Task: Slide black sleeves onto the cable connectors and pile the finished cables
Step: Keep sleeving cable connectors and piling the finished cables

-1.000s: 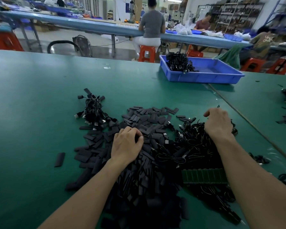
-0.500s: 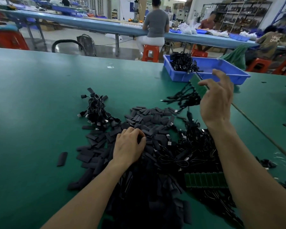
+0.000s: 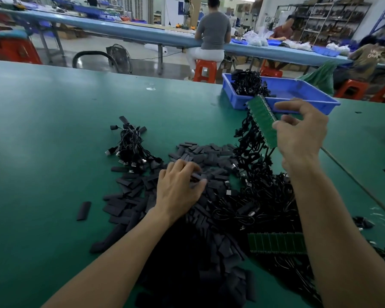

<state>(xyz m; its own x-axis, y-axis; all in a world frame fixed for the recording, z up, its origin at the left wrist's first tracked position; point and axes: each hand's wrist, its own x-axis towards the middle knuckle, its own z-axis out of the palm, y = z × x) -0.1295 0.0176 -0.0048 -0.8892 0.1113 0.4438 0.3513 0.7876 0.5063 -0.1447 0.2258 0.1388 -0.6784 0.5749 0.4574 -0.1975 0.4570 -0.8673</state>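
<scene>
A wide heap of flat black sleeves (image 3: 205, 156) covers the middle of the green table (image 3: 42, 141). My left hand (image 3: 178, 187) lies on the heap with its fingers curled round a sleeve. My right hand (image 3: 298, 134) is raised above the table and pinches a green strip board (image 3: 263, 121) from which several black cables (image 3: 251, 143) hang down to a tangle of cables (image 3: 262, 205). A small bundle of cables with connectors (image 3: 129, 147) lies at the left of the heap.
A blue tray (image 3: 298, 94) holding black cables stands at the back right. A second green strip board (image 3: 276, 243) lies on the tangle near my right forearm. One loose sleeve (image 3: 83, 210) lies apart at the left. People sit at a long blue bench behind.
My right hand has risen from the cable tangle, lifting the green strip board with its hanging cables up and back. My left hand stays on the sleeve heap, its fingers shifting a little.
</scene>
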